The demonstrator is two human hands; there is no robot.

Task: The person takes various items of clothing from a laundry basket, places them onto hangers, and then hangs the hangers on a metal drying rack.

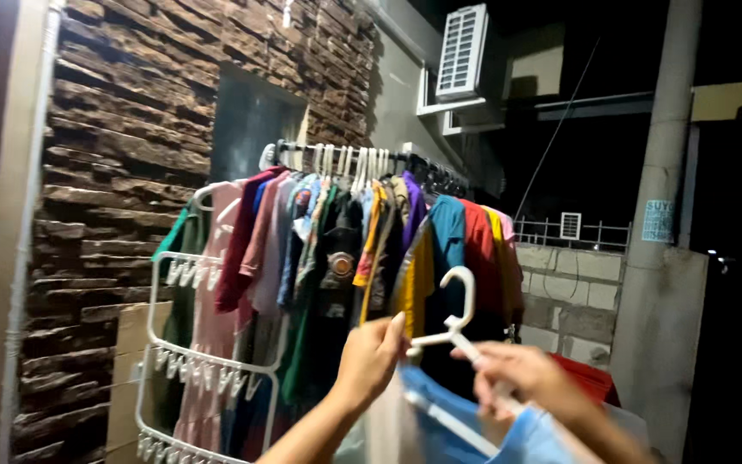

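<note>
My left hand [371, 359] and my right hand [521, 378] both grip a white plastic hanger [457, 322] whose hook points up. A light blue garment [465, 430] hangs on that hanger below my hands. Just beyond, a rail [345, 155] carries several colourful shirts on white hangers, among them a teal one [448, 236], a red one [478, 249] and a yellow one [418, 279]. My hands are in front of the rail's right half.
A white clip rack [208, 361] hangs at the left of the clothes. A rough stone wall [130, 129] stands behind. An air-conditioner unit [464, 51] is mounted high, a concrete pillar [663, 215] rises at the right, and a block wall [573, 296] lies behind.
</note>
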